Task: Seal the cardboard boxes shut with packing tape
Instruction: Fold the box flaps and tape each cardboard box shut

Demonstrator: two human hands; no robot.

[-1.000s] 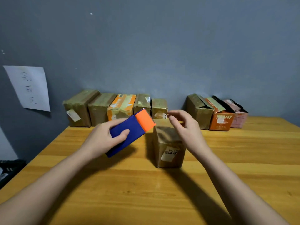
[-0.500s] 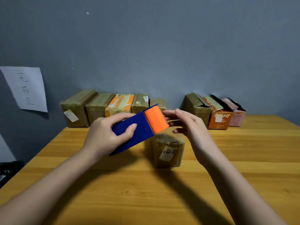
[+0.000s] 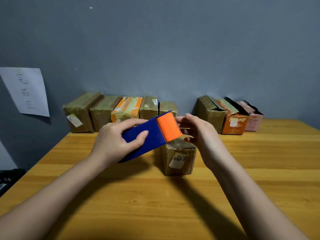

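While the left hand [image 3: 112, 144] grips the blue-and-orange plastic tape dispenser [image 3: 152, 135], right hand [image 3: 199, 134] fingers pinch at its toothed edge, seemingly on the tape end; I cannot see tape. Below the fingertips stands the small brown cardboard box [image 3: 180, 160]. Risk: fingers snag the teeth, or tape slips back.

Nine cardboard boxes on the surface: five in a row [image 3: 121, 111] at eleven o'clock, three [image 3: 230, 116] at one o'clock, one [image 3: 180, 158] dead centre. One tape dispenser [image 3: 150, 135]. One paper sheet [image 3: 26, 90] at nine o'clock. Two hands.
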